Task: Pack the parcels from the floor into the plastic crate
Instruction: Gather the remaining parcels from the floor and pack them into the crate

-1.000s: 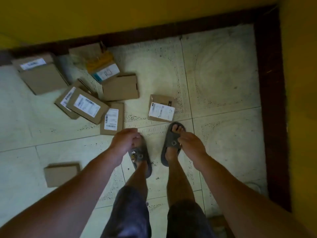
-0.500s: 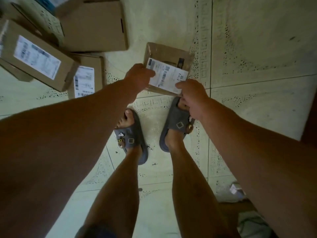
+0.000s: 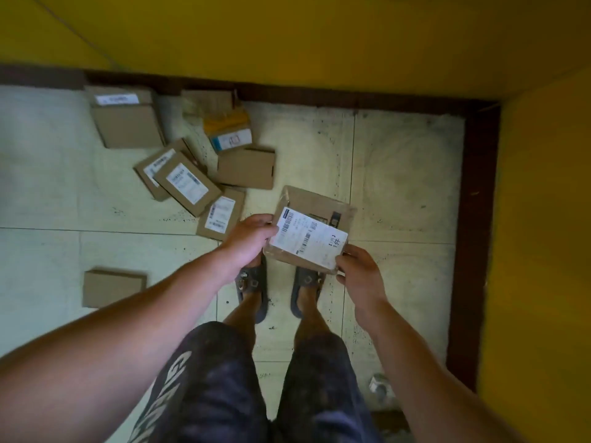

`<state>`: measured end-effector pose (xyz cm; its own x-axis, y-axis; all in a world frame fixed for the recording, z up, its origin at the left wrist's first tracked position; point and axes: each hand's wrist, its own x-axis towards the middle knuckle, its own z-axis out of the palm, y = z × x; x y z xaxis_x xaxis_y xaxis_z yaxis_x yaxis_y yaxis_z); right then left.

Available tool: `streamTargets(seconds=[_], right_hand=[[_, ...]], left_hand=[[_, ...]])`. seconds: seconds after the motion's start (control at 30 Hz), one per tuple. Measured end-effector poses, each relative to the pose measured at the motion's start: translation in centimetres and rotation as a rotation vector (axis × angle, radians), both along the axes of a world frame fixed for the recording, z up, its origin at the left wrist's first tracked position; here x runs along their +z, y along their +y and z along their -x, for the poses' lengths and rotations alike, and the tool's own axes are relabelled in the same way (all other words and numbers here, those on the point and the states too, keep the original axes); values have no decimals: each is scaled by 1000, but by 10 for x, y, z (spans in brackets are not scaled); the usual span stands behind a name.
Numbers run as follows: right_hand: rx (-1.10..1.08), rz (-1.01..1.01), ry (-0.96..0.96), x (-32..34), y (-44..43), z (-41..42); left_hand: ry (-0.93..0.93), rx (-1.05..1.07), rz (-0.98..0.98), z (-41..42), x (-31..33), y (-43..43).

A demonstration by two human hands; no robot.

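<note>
Holding one flat brown cardboard parcel, pinched between left hand and right hand, with several more brown boxes waiting on the pale tiled floor, crate unseen.

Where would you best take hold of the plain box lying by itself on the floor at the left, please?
Come down from above and grip the plain box by its two long edges, across the narrower span. It lies flat on the floor, apart from the pile, so all its sides look free. It looks thin, so it should lift easily.
</note>
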<state>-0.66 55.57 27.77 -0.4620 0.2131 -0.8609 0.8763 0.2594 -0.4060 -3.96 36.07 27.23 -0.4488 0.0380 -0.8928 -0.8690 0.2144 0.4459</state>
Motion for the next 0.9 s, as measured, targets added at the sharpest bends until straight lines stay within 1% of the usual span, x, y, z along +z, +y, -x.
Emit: streamTargets(seconds=[0.1,0.23,0.4,0.47,0.57,0.63,0.73,0.83,0.9], right_hand=[[-19,48,74,71,-10,8],[113,94,196,149,-34,10],[353,158,314,209,-81,4],[426,167,366,227,-105,-1],[509,229,362,251,-148,-14],[605,259,364,262,-182,-24],[762,270,436,272,-241,-47],[889,296,482,282,-311,-88],[959,355,484,289,-359,-126]], left_hand=[[94,63,36,-5,84,-16],[209,132,125,-29,171,-40],[282,445,202,-76,245,-79],[321,552,209,-102,266,-95],[368,764,243,-146,290,-121],[386,885,276,-178,300,-143],[436,1080,260,-228,308,-185],[497,1199,267,-292,311,-231],[538,1245,260,-341,315,-262]])
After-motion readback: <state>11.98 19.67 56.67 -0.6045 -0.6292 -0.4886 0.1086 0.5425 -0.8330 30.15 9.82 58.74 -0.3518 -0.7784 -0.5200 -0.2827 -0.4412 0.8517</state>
